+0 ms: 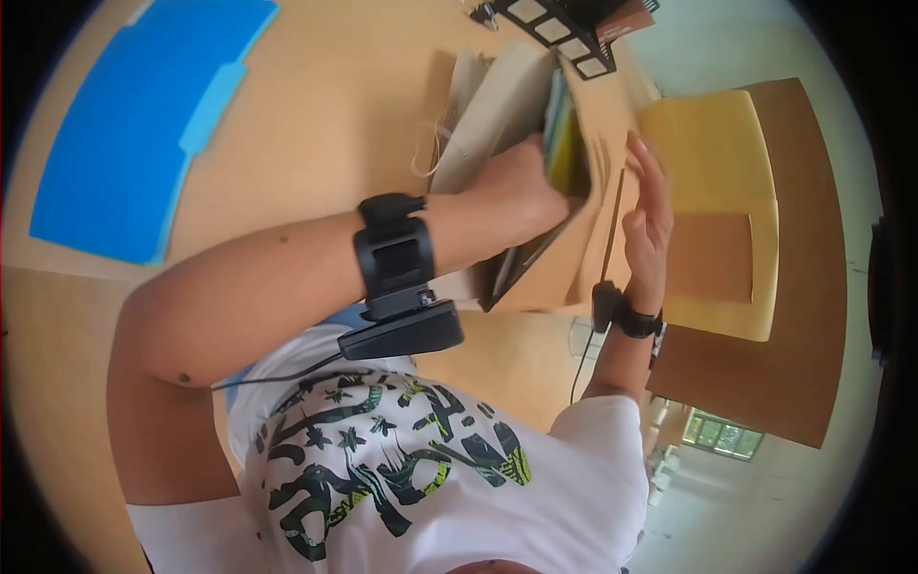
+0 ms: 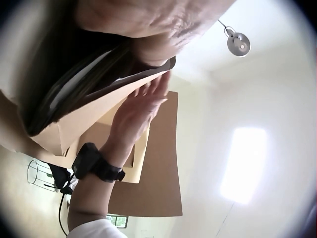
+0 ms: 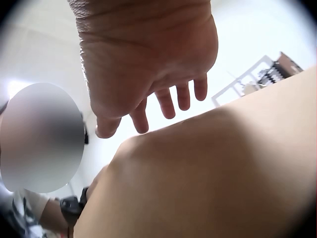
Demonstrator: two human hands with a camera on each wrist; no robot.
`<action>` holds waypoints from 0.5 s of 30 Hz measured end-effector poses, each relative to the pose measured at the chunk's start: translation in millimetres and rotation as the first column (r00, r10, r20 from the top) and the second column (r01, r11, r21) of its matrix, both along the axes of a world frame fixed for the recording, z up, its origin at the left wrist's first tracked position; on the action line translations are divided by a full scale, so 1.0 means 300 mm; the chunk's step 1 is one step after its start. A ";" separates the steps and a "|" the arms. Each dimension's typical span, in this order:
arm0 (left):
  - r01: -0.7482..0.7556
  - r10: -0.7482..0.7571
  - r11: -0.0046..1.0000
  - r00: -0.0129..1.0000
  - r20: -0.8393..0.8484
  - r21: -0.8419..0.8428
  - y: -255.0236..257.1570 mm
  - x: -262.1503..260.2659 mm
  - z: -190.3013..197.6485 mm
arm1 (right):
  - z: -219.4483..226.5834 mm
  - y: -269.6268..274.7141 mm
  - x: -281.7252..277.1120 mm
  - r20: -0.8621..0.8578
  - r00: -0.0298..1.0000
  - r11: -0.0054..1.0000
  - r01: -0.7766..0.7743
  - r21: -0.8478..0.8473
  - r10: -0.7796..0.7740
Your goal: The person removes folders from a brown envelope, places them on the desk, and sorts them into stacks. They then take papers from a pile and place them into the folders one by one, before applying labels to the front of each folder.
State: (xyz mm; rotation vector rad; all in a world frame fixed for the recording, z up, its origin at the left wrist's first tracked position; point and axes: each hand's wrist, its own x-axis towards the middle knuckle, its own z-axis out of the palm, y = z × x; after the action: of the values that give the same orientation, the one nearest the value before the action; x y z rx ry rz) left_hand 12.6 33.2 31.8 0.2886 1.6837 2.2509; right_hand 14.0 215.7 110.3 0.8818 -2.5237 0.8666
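A brown paper bag with a string handle stands on the table with its mouth open. My left hand reaches down inside it, fingers hidden by the hand and the bag; I cannot tell whether they grip anything. Beside that hand, a yellow-green flat item and a bluish one stand in the bag, and a dark flat edge shows along the near side. My right hand lies against the bag's outer side, fingers extended, as the right wrist view also shows along the bag wall.
A blue folder lies at the table's far left. Behind the bag is a black rack with pale square openings. Beyond my right hand, a yellow sheet overlaps a large brown board. A cable hangs from the right wrist camera.
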 end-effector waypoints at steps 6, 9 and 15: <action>0.115 -0.114 0.993 0.993 0.027 -0.010 -0.118 0.065 0.069 | 0.084 -0.189 0.033 -0.146 0.937 0.880 -0.233 0.414 0.317; 0.168 -0.183 0.975 0.979 0.096 0.143 -0.154 0.083 0.065 | 0.049 -0.204 0.031 -0.292 0.892 0.908 -0.237 0.346 0.345; 0.174 -0.221 0.955 0.957 0.187 0.239 -0.127 0.075 0.024 | 0.055 -0.196 0.035 -0.473 0.792 0.886 -0.176 0.428 0.385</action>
State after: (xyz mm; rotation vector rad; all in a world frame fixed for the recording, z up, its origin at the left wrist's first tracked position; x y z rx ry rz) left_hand 35.0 -5.1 39.2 0.2456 1.2422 2.2289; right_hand 24.6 156.8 126.7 1.4270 -2.0812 0.1488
